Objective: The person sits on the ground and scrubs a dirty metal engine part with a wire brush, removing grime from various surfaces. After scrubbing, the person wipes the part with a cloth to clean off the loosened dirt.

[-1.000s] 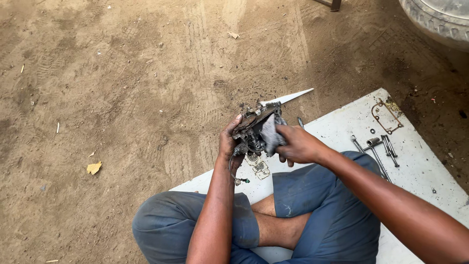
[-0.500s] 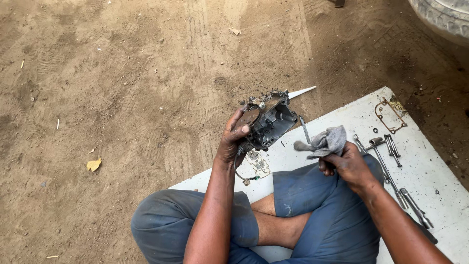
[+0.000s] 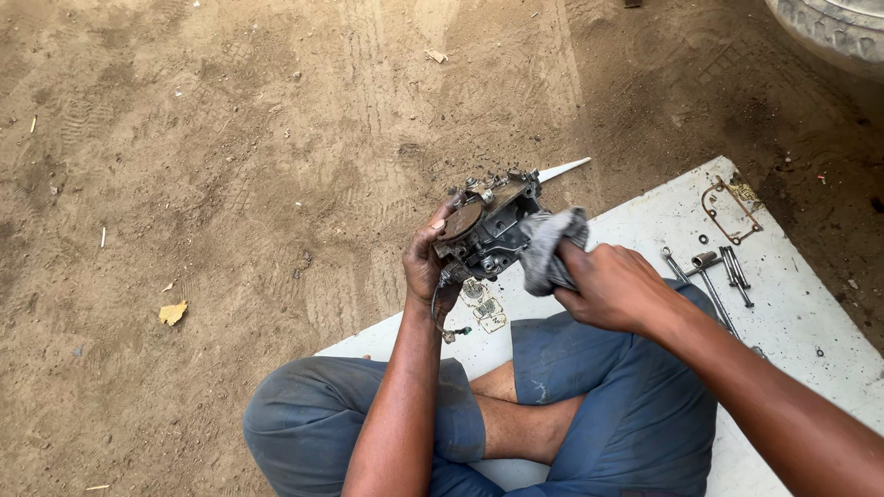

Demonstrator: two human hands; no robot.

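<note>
Bare dirt ground (image 3: 230, 138), tyre tracks, one yellow leaf (image 3: 172, 313). White board (image 3: 810, 313) laid on dirt at right; seated cross-legged on its near end, blue trousers.

Left hand (image 3: 425, 269): clenched around grimy metal part (image 3: 486, 228), gripping from left side and underneath, thumb up by round brown disc on part's face. Part held in air above board's left edge, ahead of knees. Long axis running lower left to upper right, tilted away from body. Thin wire dangling from underside past left wrist.

Right hand (image 3: 615, 287): closed on grey rag (image 3: 551, 247), rag pressed against part's right face. Rag touching part; right hand just beside it, approaching from right and slightly below. Both hands equally close, part between them.

Small gaskets (image 3: 486, 308) lying on board under part. Wrenches and bolts (image 3: 718, 269) near right forearm; wire-shaped gasket (image 3: 732, 207) farther out. White strip (image 3: 564, 169) poking out behind part. Tyre (image 3: 833, 28) at top right corner.
</note>
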